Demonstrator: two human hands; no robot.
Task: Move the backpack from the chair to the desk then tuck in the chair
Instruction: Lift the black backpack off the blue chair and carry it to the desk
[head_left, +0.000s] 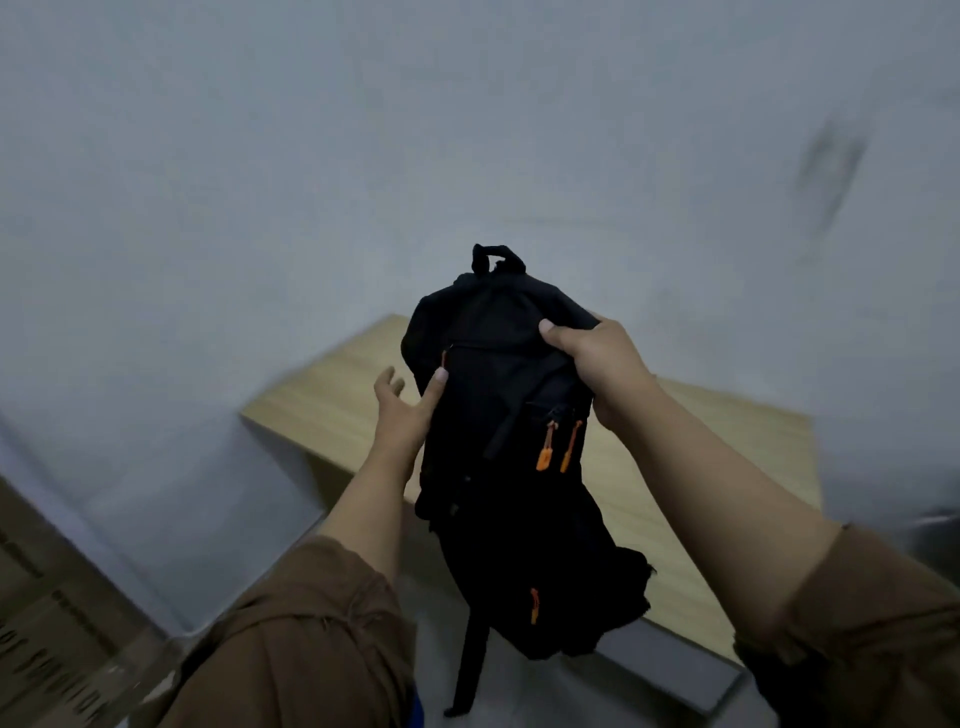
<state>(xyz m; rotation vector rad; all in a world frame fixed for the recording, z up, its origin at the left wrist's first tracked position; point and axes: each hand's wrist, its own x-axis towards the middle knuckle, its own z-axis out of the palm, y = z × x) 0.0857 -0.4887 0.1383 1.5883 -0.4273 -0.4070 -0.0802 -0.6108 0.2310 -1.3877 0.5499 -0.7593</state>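
Observation:
A black backpack with orange zipper pulls hangs in the air in front of me, over the near edge of a light wooden desk. My right hand grips its upper right side, thumb pressed into the fabric. My left hand rests against its left side, thumb on the bag and fingers spread behind it. A black strap dangles from the bag's bottom toward the floor. The chair is out of view.
A grey-white wall stands right behind the desk. Brown cardboard boxes with printed lettering sit at the lower left. The picture is blurred by motion.

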